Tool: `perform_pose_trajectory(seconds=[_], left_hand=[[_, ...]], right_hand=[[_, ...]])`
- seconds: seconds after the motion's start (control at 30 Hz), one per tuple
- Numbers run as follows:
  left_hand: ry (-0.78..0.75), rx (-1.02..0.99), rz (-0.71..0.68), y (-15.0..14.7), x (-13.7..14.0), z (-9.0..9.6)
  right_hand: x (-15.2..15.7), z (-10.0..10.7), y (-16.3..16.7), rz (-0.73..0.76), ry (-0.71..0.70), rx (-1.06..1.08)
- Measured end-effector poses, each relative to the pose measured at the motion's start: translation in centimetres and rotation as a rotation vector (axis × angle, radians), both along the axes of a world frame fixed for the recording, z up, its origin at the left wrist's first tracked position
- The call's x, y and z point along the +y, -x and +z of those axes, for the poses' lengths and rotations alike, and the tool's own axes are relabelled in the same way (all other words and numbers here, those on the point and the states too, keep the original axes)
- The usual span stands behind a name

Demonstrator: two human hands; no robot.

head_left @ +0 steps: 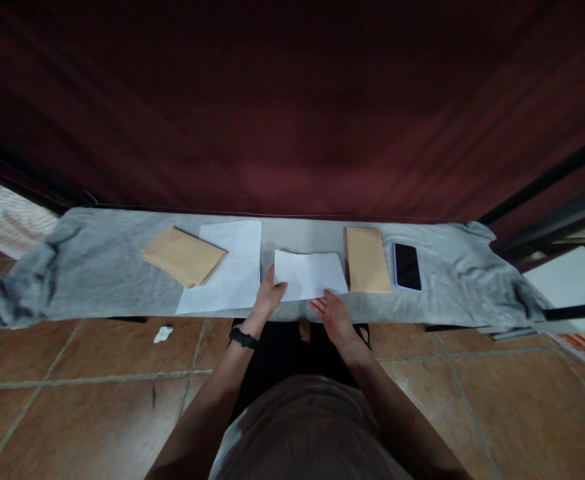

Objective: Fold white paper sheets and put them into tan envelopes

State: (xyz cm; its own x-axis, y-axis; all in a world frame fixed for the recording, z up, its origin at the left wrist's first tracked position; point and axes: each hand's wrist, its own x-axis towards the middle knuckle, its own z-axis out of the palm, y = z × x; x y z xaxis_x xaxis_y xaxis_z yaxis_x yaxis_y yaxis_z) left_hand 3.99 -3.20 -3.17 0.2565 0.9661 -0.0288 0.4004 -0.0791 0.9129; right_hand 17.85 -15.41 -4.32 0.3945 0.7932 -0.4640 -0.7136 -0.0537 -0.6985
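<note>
A white sheet of paper (310, 272), seemingly folded, lies in front of me at the near edge of the grey cloth. My left hand (270, 295) grips its lower left corner, thumb on top. At the lower right edge is my right hand (333, 315), thumb over the paper and fingers partly under it. Larger white sheets (240, 260) lie just left of my left hand. Several brown envelopes (185, 257) are piled askew, partly over those sheets. To the right of the held paper lies another brown envelope stack (367, 260).
A phone (407, 267) with a dark screen lies right of the envelopes. The grey cloth (97, 267) covers a long narrow surface against a dark red backdrop (292, 133). Below is a tiled floor (97, 413) with a crumpled white scrap (163, 334).
</note>
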Motion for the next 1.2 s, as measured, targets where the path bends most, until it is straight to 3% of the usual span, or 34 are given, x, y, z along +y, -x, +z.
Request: perform_pose_trajectory(seconds=[0.13, 0.23, 0.33, 0.47, 0.6, 0.73, 0.87, 0.93, 1.03, 1.2], left_hand=[[0.017, 0.173, -0.025, 0.3, 0.6, -0.1], [0.002, 0.224, 0.024, -0.1, 0.0, -0.8], [-0.023, 0.230, 0.075, -0.5, -0.4, -1.3], [-0.016, 0.213, 0.114, -0.8, -0.4, -1.5], [0.009, 0.148, 0.154, -1.0, -0.7, -1.1], [-0.014, 0.187, 0.138, -0.7, -1.7, 0.0], [-0.280, 0.335, 0.069, -0.5, -4.0, 0.6], [-0.406, 0.360, -0.091, -0.7, -5.6, 0.0], [-0.443, 0.429, -0.315, -1.3, -7.4, -1.5], [-0.464, 0.600, -0.355, -1.3, -7.9, -3.1]], right_hand=[[-2.7, -0.4, -1.2, 0.236, 0.019, -0.015], [-3.5, -0.2, -1.6, 0.353, 0.082, -0.189], [-3.3, 0.3, -1.6, 0.344, 0.108, -0.668], [-2.3, 0.5, -1.2, 0.374, 0.001, -1.406], [-1.8, -0.5, -0.7, 0.492, -0.022, -1.761], [-1.8, -1.7, -0.4, 0.507, 0.014, -1.841], [-1.8, -2.0, -0.4, 0.499, 0.012, -1.808], [-1.7, -1.9, -0.2, 0.489, 0.024, -1.787], [-1.6, -2.0, -0.1, 0.475, 0.046, -1.786], [-1.6, -2.5, -0.1, 0.472, 0.069, -1.840]])
